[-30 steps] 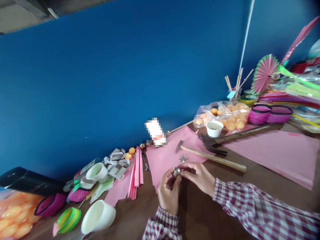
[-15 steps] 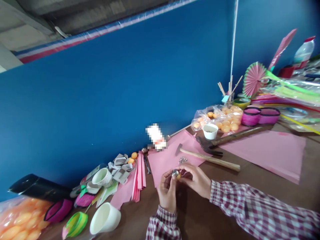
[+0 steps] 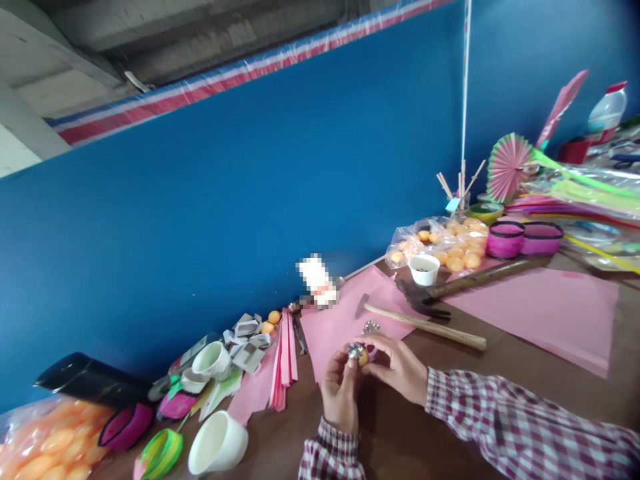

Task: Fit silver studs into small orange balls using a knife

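Observation:
Near the bottom centre, my left hand (image 3: 341, 390) pinches a small shiny silver piece (image 3: 355, 351) between thumb and fingers. My right hand (image 3: 397, 363) grips a small orange ball (image 3: 363, 357) from the other side, its fingertips closed round it. The silver piece and the ball touch each other. Just behind my fingers, another silver piece (image 3: 371, 327) lies on pink paper (image 3: 333, 327). Behind my right hand rests a small wooden-handled hammer (image 3: 425, 322).
A claw hammer (image 3: 470, 280), a small white cup (image 3: 424, 270) and a bag of orange balls (image 3: 463, 243) lie at the back right. At the left stand a white cup (image 3: 219, 442), a green ring (image 3: 161, 455) and pink paper strips (image 3: 284, 360).
The whole view has shifted slightly, so everything sits a little lower and further right. More of the orange ball shows between my fingers.

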Tool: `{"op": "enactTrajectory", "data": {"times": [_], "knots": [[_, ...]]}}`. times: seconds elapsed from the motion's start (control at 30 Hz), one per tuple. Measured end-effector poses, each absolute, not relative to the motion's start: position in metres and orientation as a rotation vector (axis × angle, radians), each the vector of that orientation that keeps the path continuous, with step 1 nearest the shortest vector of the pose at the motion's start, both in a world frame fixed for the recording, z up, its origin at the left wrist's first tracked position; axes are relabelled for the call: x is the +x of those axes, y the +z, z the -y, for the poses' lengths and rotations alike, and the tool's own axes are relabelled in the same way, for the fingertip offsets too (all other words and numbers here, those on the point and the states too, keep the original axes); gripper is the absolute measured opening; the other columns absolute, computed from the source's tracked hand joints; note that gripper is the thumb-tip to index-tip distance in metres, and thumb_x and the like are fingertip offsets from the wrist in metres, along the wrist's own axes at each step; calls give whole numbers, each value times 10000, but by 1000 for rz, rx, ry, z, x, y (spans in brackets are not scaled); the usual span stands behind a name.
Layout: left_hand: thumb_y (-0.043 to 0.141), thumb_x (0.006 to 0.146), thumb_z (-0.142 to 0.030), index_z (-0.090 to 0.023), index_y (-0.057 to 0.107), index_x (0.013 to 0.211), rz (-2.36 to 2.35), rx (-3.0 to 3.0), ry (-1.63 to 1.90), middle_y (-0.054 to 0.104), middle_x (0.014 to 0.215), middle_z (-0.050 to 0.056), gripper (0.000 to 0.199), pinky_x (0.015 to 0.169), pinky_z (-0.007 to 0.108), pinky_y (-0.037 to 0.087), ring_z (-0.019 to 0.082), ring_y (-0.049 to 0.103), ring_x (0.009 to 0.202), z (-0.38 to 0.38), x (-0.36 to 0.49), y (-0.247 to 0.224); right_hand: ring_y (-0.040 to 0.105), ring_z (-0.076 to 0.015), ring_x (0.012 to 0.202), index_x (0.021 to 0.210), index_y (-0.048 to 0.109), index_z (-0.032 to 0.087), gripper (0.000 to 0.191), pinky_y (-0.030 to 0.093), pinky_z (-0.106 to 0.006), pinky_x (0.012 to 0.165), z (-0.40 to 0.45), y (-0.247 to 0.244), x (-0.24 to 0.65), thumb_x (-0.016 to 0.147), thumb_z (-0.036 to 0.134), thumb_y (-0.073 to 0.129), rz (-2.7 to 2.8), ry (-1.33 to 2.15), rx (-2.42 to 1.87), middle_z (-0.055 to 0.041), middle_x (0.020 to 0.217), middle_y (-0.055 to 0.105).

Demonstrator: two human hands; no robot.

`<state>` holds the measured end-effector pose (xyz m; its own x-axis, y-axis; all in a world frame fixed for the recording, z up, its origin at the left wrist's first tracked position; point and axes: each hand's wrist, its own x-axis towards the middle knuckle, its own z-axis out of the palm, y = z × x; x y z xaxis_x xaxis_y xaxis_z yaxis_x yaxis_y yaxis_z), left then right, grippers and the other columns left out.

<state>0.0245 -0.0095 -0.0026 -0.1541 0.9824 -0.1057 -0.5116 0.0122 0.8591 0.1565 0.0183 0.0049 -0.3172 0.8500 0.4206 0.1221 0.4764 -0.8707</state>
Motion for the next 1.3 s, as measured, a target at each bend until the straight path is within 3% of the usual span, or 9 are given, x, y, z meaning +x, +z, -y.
{"op": "enactTrajectory", "data": {"times": [0.17, 0.47, 0.77, 0.9, 1.07, 1.2, 1.3], "knots": [[665, 646, -262, -146, 573, 858, -976, 800, 1487, 650, 860, 72, 258, 707, 309, 499, 183, 626, 784, 9, 23, -4, 544, -140, 846, 1040, 520, 205, 311, 480, -267, 713, -17, 6, 158, 734, 156, 533, 1790, 915, -835, -52, 1009, 547], [573, 728, -302, -162, 571, 1019, -1206, 1266, 1509, 602, 1048, 106, 323, 886, 348, 414, 217, 549, 997, 10, 19, -11, 552, -145, 781, 1031, 532, 193, 284, 472, -285, 705, -17, 5, 157, 751, 235, 550, 1817, 878, -873, -57, 954, 578], [603, 704, -291, -165, 593, 980, -1052, 1047, 1474, 625, 979, 90, 303, 807, 326, 461, 204, 585, 909, 9, 21, -18, 560, -142, 764, 984, 552, 185, 246, 466, -269, 693, -14, 3, 158, 751, 265, 551, 1881, 795, -888, -50, 900, 596], [643, 670, -275, -197, 603, 966, -959, 775, 1551, 628, 957, 59, 308, 738, 278, 486, 156, 602, 837, 11, 22, -12, 555, -155, 827, 1111, 492, 199, 406, 457, -288, 735, -19, 5, 163, 731, 313, 576, 1955, 614, -862, -60, 992, 585], [732, 557, -189, -211, 599, 976, -918, 627, 1669, 615, 871, 19, 441, 634, 206, 488, 85, 597, 672, 9, 15, -5, 506, -183, 942, 1098, 506, 230, 284, 393, -344, 825, -36, 21, 200, 834, 256, 404, 2033, 113, -1175, -66, 1054, 560], [729, 561, -236, -224, 543, 1043, -1040, 685, 1676, 594, 838, 6, 517, 573, 208, 484, 71, 582, 597, 10, 7, -2, 523, -180, 787, 875, 576, 176, 151, 408, -287, 674, -44, 23, 228, 791, 182, 451, 2191, -124, -1542, -77, 862, 579], [706, 590, -275, -232, 514, 1035, -1057, 757, 1699, 575, 896, 13, 486, 597, 239, 491, 86, 592, 635, 10, 2, -3, 526, -180, 752, 860, 574, 165, 230, 381, -258, 578, -43, 15, 232, 780, 58, 387, 2309, -258, -1599, -88, 823, 574]]}}
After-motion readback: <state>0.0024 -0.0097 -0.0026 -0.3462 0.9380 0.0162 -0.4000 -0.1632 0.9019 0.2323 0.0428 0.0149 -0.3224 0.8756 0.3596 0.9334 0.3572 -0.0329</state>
